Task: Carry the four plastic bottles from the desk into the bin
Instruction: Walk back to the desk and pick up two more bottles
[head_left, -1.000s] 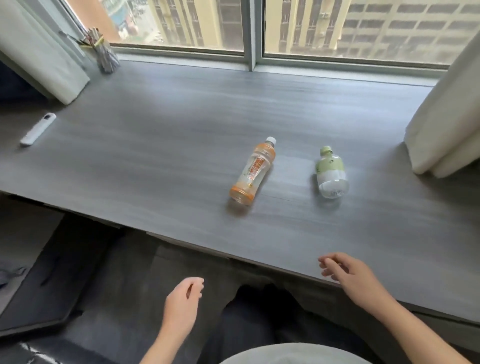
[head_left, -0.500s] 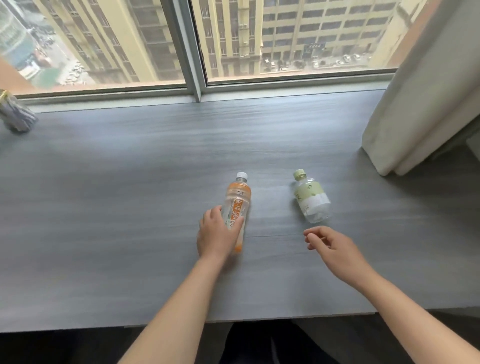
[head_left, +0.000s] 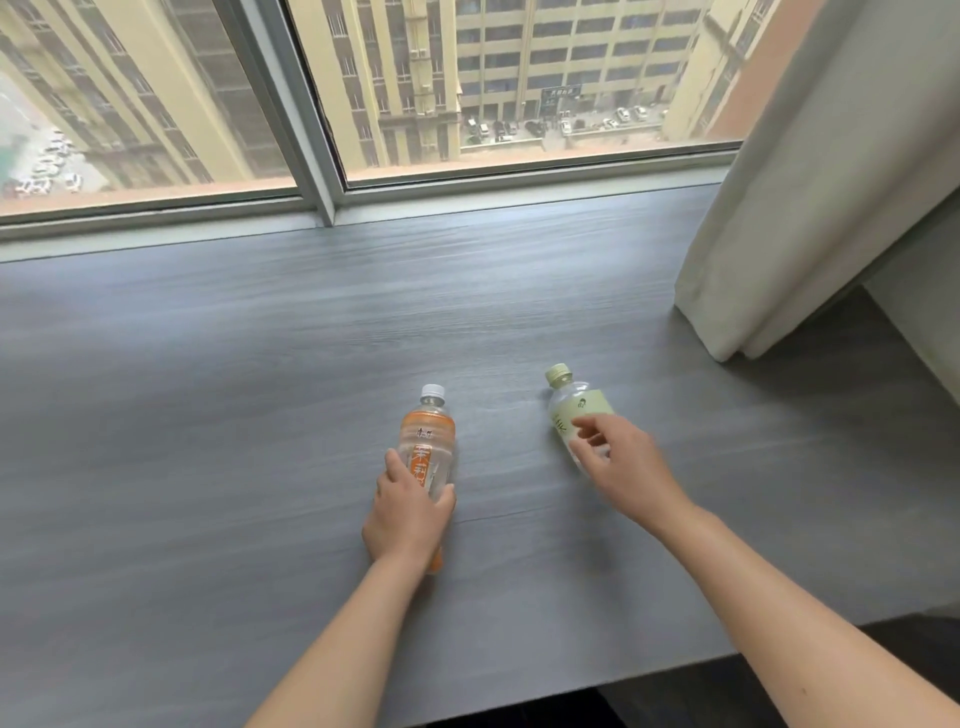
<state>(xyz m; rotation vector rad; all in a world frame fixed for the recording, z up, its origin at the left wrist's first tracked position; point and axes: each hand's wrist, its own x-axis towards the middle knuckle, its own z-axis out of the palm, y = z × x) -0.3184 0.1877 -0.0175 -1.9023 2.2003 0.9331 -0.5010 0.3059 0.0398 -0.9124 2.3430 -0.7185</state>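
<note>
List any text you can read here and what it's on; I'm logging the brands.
Orange bottle: white characters on its orange label, too blurred to read.
Green bottle: a small dark mark and pale characters on the label, unreadable.
Dark sign on the building outside: light characters, too small to read.

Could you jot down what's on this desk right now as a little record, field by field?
Surface: grey wood-grain desk under a window
Orange-label bottle: lying down, white cap away from the person
Green-label bottle: lying down, green cap away from the person
Left hand: wrapped around the orange-label bottle's lower half
Right hand: fingers open, over the green-label bottle
Curtain: right side
Bin: not visible
</note>
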